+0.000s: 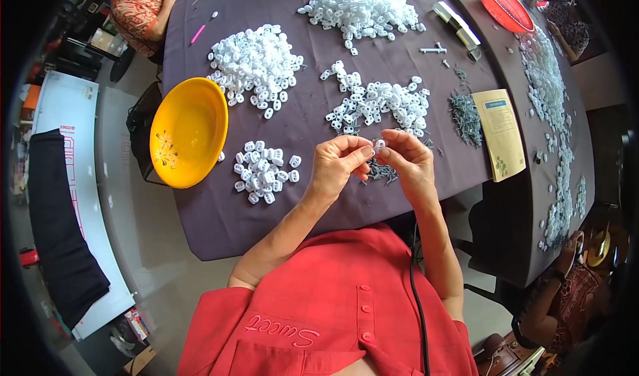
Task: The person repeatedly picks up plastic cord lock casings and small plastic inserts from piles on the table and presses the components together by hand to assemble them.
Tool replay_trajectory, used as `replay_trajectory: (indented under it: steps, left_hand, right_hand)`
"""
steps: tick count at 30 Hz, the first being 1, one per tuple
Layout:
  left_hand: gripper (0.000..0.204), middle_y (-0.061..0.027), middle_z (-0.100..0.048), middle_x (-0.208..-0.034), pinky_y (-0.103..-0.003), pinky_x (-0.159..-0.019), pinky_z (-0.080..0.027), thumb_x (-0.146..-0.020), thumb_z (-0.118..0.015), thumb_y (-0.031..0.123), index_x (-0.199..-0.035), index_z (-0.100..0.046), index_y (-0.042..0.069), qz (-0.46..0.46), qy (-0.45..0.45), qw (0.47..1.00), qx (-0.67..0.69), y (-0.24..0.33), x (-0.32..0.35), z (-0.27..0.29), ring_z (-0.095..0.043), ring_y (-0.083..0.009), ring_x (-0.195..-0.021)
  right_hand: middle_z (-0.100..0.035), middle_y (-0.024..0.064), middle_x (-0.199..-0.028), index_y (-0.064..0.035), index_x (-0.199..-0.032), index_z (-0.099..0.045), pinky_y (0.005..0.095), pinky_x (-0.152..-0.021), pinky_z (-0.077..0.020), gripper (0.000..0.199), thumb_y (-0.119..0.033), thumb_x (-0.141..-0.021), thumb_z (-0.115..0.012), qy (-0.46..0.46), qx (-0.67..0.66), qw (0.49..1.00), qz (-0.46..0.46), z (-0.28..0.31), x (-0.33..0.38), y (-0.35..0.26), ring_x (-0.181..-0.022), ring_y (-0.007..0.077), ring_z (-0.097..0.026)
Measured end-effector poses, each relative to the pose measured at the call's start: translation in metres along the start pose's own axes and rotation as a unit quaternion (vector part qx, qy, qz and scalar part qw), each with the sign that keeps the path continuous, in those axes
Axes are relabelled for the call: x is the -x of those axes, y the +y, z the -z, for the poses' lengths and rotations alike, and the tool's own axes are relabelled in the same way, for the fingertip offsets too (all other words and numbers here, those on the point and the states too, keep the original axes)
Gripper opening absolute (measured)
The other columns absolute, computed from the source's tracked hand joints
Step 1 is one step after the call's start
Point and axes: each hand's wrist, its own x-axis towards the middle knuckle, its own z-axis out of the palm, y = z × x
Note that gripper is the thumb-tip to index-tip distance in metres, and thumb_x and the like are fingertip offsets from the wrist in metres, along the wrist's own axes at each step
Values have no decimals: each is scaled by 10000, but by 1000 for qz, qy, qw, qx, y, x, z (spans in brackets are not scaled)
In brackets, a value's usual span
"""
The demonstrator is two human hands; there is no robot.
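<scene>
Purple cloth (359, 206) divides its edge (459, 191) from fingers (357, 155) seemingly pinching white plastic (379, 144).

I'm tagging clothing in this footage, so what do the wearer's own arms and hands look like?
The left hand and right hand are ungloved, with no ring or bracelet discernible. Both forearms are bare, below red sleeves matching the buttoned shirt. A thin black cable runs down its front.

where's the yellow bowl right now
In the head view, the yellow bowl is at the left edge of the cloth-covered table, left of the small pile of white pieces.
</scene>
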Motion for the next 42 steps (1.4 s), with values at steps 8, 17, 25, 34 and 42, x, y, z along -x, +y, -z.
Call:
replay_trajectory:
  steps: [8, 17, 25, 34, 42]
  left_hand:
    - [110, -37, -614, -723, -197, -460, -479, -811, -615, 68, -889, -617, -9, -4, 5, 1000, -2, -1, 3, 1, -570, -76, -547]
    - [109, -19, -612, -707, -187, -473, -474, -812, -621, 82, -885, -630, 1, -24, 24, 996, -80, 0, 5, -2, -563, -60, -556]
    - [82, 4, -601, -670, -184, -488, -453, -817, -617, 79, -856, -636, 10, -63, 32, 984, -161, 1, 8, -5, -543, -42, -558]
    - [84, 8, -603, -664, -179, -480, -447, -809, -632, 93, -851, -643, 21, -73, 37, 981, -177, -3, 7, -5, -537, -38, -547]
    - [117, -61, -646, -731, -210, -505, -504, -796, -641, 84, -858, -641, -15, 4, 29, 998, -54, -1, 2, 0, -606, -100, -592]
  right_hand:
    - [-625, 49, -834, -4, -945, -570, 240, -664, -511, 158, 15, -791, -603, -17, -24, 999, 21, 3, 1, 4, -751, 117, -617]
    - [-636, 48, -840, 10, -959, -606, 220, -663, -508, 166, 11, -793, -611, 10, 0, 999, 49, -2, 5, -1, -755, 100, -611]
    - [-638, 41, -816, 20, -966, -606, 205, -668, -494, 174, 8, -792, -615, 7, 36, 998, 47, -2, 6, -1, -752, 84, -600]
    - [-630, 42, -815, 17, -969, -604, 203, -691, -479, 171, 25, -798, -600, -14, 51, 997, 56, -5, 6, 1, -769, 85, -595]
    - [-631, 31, -806, 6, -962, -615, 204, -657, -482, 171, 24, -793, -604, 2, 79, 995, 64, -5, 3, 1, -734, 82, -595]
